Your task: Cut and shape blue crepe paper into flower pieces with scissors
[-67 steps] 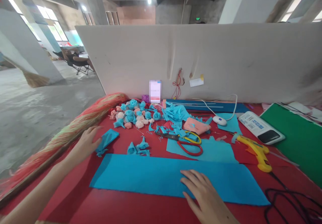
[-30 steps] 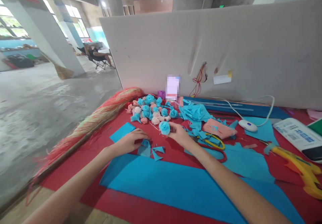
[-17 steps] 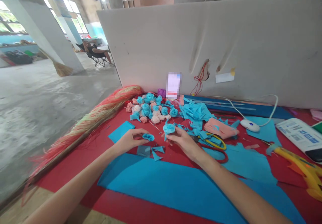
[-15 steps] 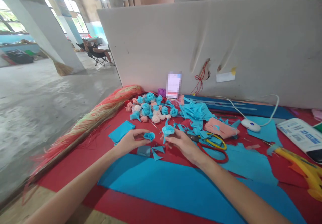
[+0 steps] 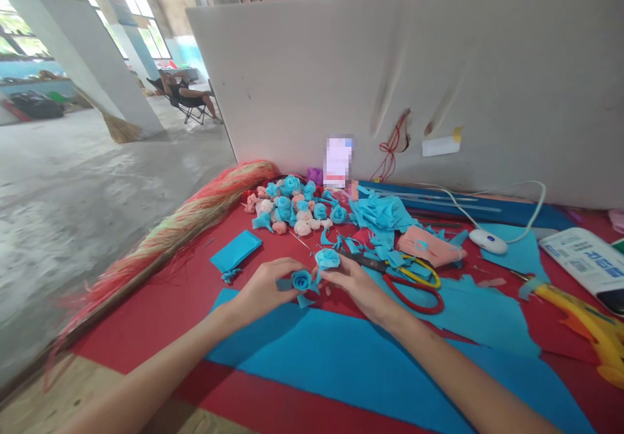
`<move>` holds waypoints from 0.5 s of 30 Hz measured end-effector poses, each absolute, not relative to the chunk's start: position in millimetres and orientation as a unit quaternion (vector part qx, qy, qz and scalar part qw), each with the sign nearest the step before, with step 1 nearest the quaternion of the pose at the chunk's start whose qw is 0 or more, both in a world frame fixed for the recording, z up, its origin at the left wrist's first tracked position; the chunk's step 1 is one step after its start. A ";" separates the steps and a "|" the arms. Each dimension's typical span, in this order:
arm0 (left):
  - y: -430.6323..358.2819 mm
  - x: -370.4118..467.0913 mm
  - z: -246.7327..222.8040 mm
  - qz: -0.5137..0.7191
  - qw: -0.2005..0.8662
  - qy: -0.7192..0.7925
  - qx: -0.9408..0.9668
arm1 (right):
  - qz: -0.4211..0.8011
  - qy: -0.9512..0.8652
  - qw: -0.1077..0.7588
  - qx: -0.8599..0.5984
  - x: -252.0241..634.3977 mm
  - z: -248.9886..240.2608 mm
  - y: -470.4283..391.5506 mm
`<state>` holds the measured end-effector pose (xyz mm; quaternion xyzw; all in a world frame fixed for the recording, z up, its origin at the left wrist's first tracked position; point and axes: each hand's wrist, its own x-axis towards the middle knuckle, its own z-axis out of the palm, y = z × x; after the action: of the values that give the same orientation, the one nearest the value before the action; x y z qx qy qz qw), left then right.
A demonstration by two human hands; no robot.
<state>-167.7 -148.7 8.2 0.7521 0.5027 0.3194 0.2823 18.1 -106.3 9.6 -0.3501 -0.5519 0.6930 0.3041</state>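
My left hand (image 5: 270,284) is closed on a small darker blue paper rose (image 5: 302,280), its spiral top facing me. Between the fingers of my right hand (image 5: 351,284) is a lighter blue paper rose (image 5: 327,258), held upright just above and to the right of the other one. The two flowers are close together. Beneath them lies a long blue paper sheet (image 5: 370,356) on the red table cover (image 5: 175,297). Red-and-yellow-handled scissors (image 5: 414,297) rest beside my right wrist, their blades pointing toward the fingers.
Behind my hands sits a pile of blue and pink paper roses (image 5: 292,206). A folded blue packet (image 5: 237,252) lies left, a yellow glue gun (image 5: 575,310) right. A phone (image 5: 338,161) leans on the white partition (image 5: 302,76). A person (image 5: 188,96) reclines in the background.
The left-hand rose has come lower and slightly right, and its top has turned toward me. The right-hand rose has tilted, showing more of its top. My hands are closer together.
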 end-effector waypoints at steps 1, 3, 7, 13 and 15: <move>-148.7 -167.9 6.0 0.318 0.269 0.502 0.758 | 0.691 -0.551 0.304 -0.355 19.2 9.9 -106.6; -148.6 -168.6 1.2 0.316 0.246 0.499 0.768 | 0.687 -0.548 0.305 -0.367 23.0 9.6 -107.2; -148.2 -170.4 -5.5 0.318 0.222 0.492 0.780 | 0.671 -0.542 0.316 -0.396 37.6 8.5 -108.9; -118.2 -149.4 3.5 0.340 0.228 0.486 0.772 | 0.647 -0.519 0.351 -0.434 69.1 14.9 -111.0; -90.4 -133.9 10.3 0.357 0.236 0.490 0.759 | 0.636 -0.511 0.366 -0.448 78.5 16.3 -108.5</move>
<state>-133.9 -90.4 10.3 0.7593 0.4901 0.3570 0.2362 78.5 -108.5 16.3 -0.4477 -0.5112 0.6358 0.3662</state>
